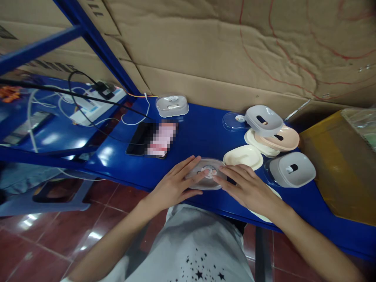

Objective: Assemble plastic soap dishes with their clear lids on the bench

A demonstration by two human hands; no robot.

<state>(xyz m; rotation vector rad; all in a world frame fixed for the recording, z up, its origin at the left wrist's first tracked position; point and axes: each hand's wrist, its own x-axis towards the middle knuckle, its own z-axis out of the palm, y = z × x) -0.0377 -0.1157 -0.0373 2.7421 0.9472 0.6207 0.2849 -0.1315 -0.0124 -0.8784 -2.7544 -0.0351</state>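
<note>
A soap box with a clear lid [217, 185] and a round sticker lies at the front of the blue table, between my hands. My left hand [173, 184] grips its left end, with the fingers spread over the far rim and the top and the thumb at the near side. My right hand [243, 182] holds the right end, its fingertips pressing by the sticker. Just beyond my right hand lies a cream soap dish [243, 156]. A pale cream piece [262, 215] is partly covered by my right forearm.
Grey [264, 119] and peach [289, 138] soap dishes are stacked near a clear lid [233, 121]. Another grey dish [304, 172] sits by the cardboard box [337, 168]. A lidded soap box [172, 105], a phone [141, 139] and a power strip [98, 105] are at left.
</note>
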